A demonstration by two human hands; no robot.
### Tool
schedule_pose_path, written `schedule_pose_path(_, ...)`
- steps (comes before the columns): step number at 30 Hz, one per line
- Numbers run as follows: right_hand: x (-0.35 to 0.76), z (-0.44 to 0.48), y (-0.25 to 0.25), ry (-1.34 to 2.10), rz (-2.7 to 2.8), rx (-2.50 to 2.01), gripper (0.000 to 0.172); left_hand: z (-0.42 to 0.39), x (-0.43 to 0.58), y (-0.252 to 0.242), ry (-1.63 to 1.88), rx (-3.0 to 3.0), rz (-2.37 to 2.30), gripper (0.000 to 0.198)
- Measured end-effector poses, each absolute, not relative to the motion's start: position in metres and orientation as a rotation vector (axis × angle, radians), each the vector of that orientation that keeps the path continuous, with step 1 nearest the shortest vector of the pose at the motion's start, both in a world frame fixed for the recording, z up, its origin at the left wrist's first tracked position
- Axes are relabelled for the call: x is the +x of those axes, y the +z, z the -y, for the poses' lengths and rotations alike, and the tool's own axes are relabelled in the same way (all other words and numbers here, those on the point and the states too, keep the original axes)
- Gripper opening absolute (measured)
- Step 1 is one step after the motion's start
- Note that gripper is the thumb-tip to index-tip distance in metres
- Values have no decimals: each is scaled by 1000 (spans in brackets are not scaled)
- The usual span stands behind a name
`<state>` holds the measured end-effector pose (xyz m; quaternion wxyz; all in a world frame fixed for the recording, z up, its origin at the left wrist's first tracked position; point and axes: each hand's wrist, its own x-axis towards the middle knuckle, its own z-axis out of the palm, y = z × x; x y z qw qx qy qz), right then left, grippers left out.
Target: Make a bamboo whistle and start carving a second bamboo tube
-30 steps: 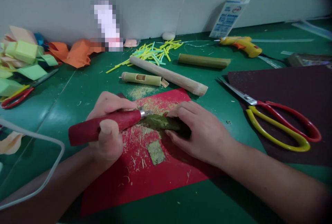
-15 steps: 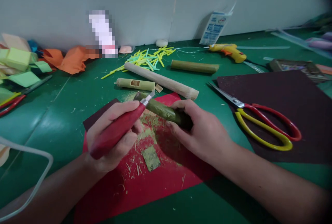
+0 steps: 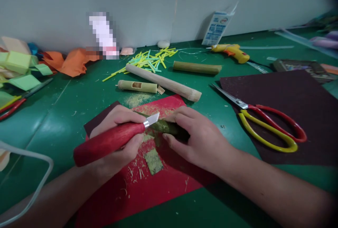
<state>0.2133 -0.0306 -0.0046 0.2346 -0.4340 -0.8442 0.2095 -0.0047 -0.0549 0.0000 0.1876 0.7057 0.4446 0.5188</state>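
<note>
A carving knife [image 3: 109, 141] with a red handle and a short slanted blade is gripped in my left hand [image 3: 126, 129], its tip pointing right, over the bamboo. My right hand [image 3: 200, 136] is closed around the right end of a dark green bamboo tube [image 3: 165, 126]. My left fingers hide most of the tube's left end. Whether the blade touches the bamboo I cannot tell. Beneath both hands lies a red sheet [image 3: 148, 196] strewn with shavings, and on it a small square greenish piece [image 3: 153, 161].
Behind the hands lie a notched bamboo piece [image 3: 137, 86], a pale bamboo stick [image 3: 163, 81], another bamboo tube [image 3: 197, 67] and cut yellow straws [image 3: 148, 60]. Scissors [image 3: 260, 118] rest on dark paper [image 3: 280, 94] at right. A yellow glue gun [image 3: 232, 52] is farther back.
The bamboo tube has come down and nearer, with its left end now behind my left hand. My left hand has tilted the knife flatter, its blade lower than before.
</note>
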Motion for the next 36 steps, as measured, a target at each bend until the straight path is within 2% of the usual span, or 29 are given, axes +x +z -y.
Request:
schedule_pose_path(4, 209, 32, -5, 572, 2314, -1182, 18, 58, 1, 3, 1437, 1966, -1252, 11)
schedule_pose_path(10, 209, 32, -6, 528, 2337, -1190, 17, 59, -2, -4, 1328, 1858, -1340, 17)
schedule_pose_path(18, 211, 33, -4, 536, 2427, -1142, 21, 47, -4, -15, 1463, 1751, -1220, 13)
schedule_pose_path(23, 208, 33, -5, 524, 2456, -1167, 23, 49, -2, -6, 1300, 1917, -1234, 7)
schedule_pose_path(27, 207, 34, -6, 519, 2468, -1197, 20, 54, 1, 6, 1178, 2118, -1211, 13)
schedule_pose_path(32, 209, 35, -3, 541, 2320, -1255, 22, 57, 4, 10, 1282, 2346, -1006, 27)
schedule_pose_path(36, 212, 35, 1, 729, 2170, -1331, 26, 57, 3, 7, 1348, 2486, -928, 37)
